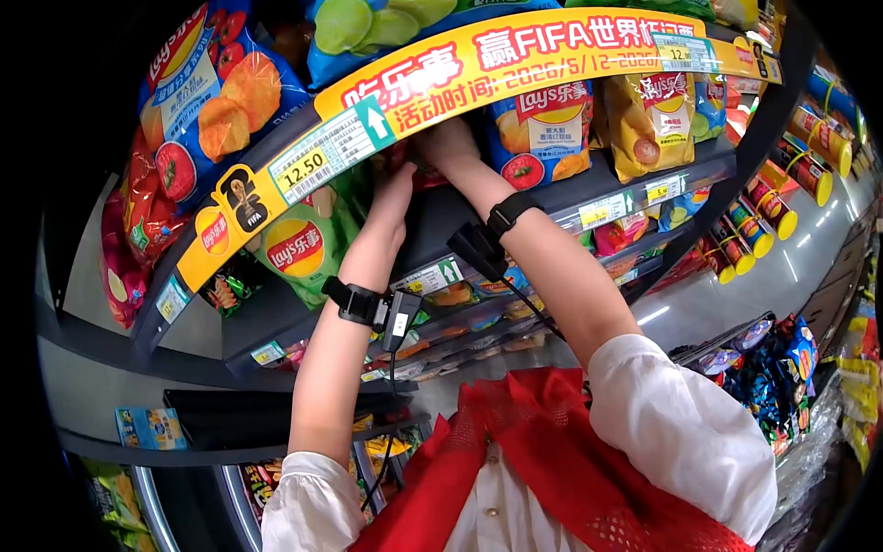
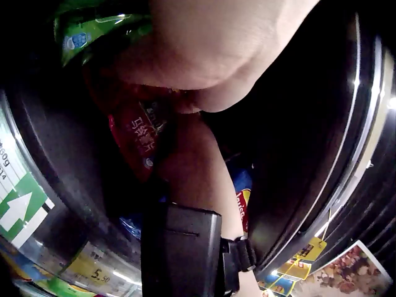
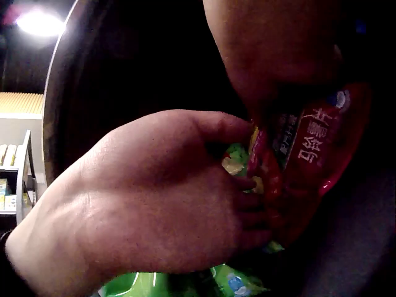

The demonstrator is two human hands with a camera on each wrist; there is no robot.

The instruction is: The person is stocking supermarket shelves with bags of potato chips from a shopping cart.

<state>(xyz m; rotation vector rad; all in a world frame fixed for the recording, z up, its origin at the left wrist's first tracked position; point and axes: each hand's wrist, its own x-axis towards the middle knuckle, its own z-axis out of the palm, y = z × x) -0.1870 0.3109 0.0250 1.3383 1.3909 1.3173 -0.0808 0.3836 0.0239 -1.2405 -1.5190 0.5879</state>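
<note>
Both hands reach onto the shelf behind the yellow banner, around a red potato chip bag [image 3: 312,158]. My left hand [image 3: 167,192] grips the bag's edge, thumb on one side and curled fingers on the other. My right hand [image 3: 278,55] overlaps the bag's other end; its fingers are hidden in shadow, and I cannot tell whether they hold it. In the head view the left hand [image 1: 395,189] is left of the right hand [image 1: 451,147], both partly covered by the banner. A green Lay's bag [image 1: 308,244] stands beside the left hand.
The curved yellow banner [image 1: 515,55] runs across the shelf front, with a price tag [image 1: 303,170] on it. Blue [image 1: 543,129] and yellow chip bags [image 1: 648,120] stand to the right of the hands. Lower shelves hold more bags. Chip cans [image 1: 773,207] hang at the far right.
</note>
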